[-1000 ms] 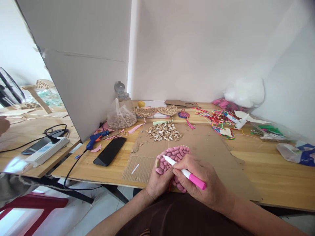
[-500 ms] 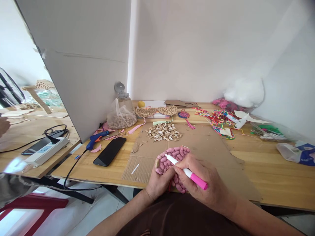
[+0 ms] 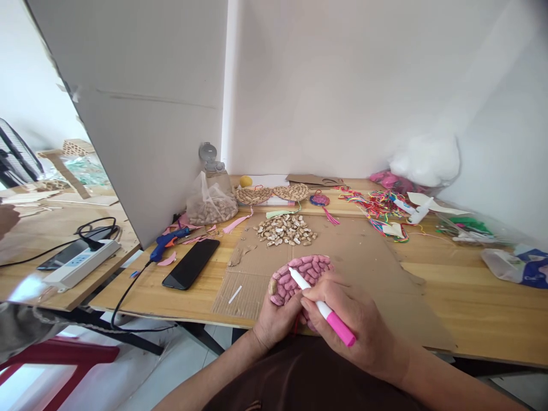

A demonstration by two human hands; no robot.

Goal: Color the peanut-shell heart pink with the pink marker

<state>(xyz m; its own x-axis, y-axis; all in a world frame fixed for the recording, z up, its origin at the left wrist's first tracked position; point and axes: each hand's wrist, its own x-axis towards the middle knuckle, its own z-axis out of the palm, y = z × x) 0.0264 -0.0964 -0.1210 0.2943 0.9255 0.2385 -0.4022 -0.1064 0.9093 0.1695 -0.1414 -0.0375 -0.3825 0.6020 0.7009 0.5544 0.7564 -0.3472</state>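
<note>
Your left hand (image 3: pixel 277 321) is closed on the pink piece (image 3: pixel 306 266), thumb laid over its face and the rest of the grip out of sight, holding it at the middle of the tabletop's (image 3: pixel 475 319) front edge, over the near part of the cardboard (image 3: pixel 363 257). Your right hand (image 3: pixel 359 319) grips the pen (image 3: pixel 326 311), its white end aimed toward the tabletop's far left corner and its tip at the piece's upper left part; touching or just above, I cannot tell. The colouring looks well along: nearly every shell in sight is pink, and one tan shell (image 3: pixel 273 286) stands out at the piece's left end, so that one, plus any pale gaps, seems what is left. What your hands cover cannot be judged. Near the tabletop's back edge lie two tan ovals (image 3: pixel 291 192) showing no pink, with a small pink and blue pendant (image 3: pixel 319 198) just to their right. The heap (image 3: pixel 286 230) of loose shells, also tan, sits by the cardboard's far edge, while the phone (image 3: pixel 191 264) and glue gun (image 3: pixel 169 242) lie toward the tabletop's left edge
</note>
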